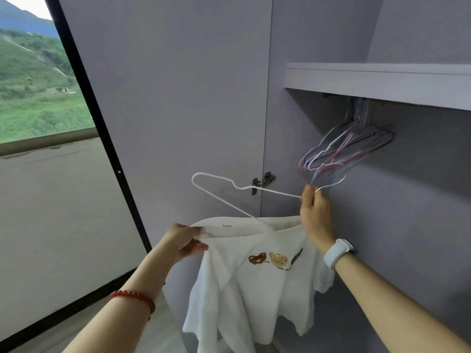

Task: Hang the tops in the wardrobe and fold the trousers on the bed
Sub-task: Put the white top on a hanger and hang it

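Note:
A white top (244, 289) with two bear patches on the chest hangs in front of the open wardrobe. My left hand (184, 242) pinches its neckline at the left shoulder. My right hand (314, 212) grips a white wire hanger (219, 197) at the neck, just below its hook. One end of the hanger dips inside the top's collar while the other end sticks out up and to the left. The hanger's hook points toward the wardrobe interior.
Several empty wire hangers (341, 149) in pink, blue and white hang bunched under the grey shelf (377, 80). The wardrobe door (173, 103) stands open on the left, with a hinge (263, 182) at mid height. A window (35, 80) lies beyond.

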`<state>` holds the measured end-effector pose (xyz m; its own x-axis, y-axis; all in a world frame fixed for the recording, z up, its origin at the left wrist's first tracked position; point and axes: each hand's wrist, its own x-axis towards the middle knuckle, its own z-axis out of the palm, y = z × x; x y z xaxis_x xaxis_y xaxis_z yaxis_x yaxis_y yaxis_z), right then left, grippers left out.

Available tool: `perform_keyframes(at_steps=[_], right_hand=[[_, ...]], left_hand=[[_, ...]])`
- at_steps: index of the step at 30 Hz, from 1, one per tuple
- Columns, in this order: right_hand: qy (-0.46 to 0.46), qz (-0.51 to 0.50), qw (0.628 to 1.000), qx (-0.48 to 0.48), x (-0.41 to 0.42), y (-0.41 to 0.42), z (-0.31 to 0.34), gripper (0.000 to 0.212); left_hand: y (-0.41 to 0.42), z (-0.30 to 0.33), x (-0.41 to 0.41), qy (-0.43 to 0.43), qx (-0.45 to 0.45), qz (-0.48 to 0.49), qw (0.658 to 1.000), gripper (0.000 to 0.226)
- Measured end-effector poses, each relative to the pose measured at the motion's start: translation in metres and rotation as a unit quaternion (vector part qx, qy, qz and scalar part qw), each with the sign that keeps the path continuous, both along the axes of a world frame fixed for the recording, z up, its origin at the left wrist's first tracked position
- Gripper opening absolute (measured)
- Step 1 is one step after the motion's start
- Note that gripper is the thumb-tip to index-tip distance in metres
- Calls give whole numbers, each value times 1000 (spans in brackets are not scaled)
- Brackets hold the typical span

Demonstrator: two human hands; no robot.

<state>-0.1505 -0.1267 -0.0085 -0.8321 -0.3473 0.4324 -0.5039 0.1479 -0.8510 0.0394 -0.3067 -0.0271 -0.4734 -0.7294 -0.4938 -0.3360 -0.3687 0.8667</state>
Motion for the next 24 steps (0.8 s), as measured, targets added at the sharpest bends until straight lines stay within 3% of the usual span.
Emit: perform_keyframes(at_steps=[3,9,12,15,24], right_hand=[[-11,-27,1000,8,-6,8,-11,31],[-18,-16,998,57,-13,21,-29,35],[1,-3,997,76,-7,20,-35,33],[22,-20,996,88,-4,16,-42,32],[11,28,989,146,5,5,-41,37]], left_hand=[[2,7,-3,128,195,15,972,13],[4,33,-7,131,180,-108,969,14],[7,48,-17,76,4,-87,993,21],[-3,52,-24,4,-202,-20,979,27],[-22,43,-20,-123,-443,-22,888,23]])
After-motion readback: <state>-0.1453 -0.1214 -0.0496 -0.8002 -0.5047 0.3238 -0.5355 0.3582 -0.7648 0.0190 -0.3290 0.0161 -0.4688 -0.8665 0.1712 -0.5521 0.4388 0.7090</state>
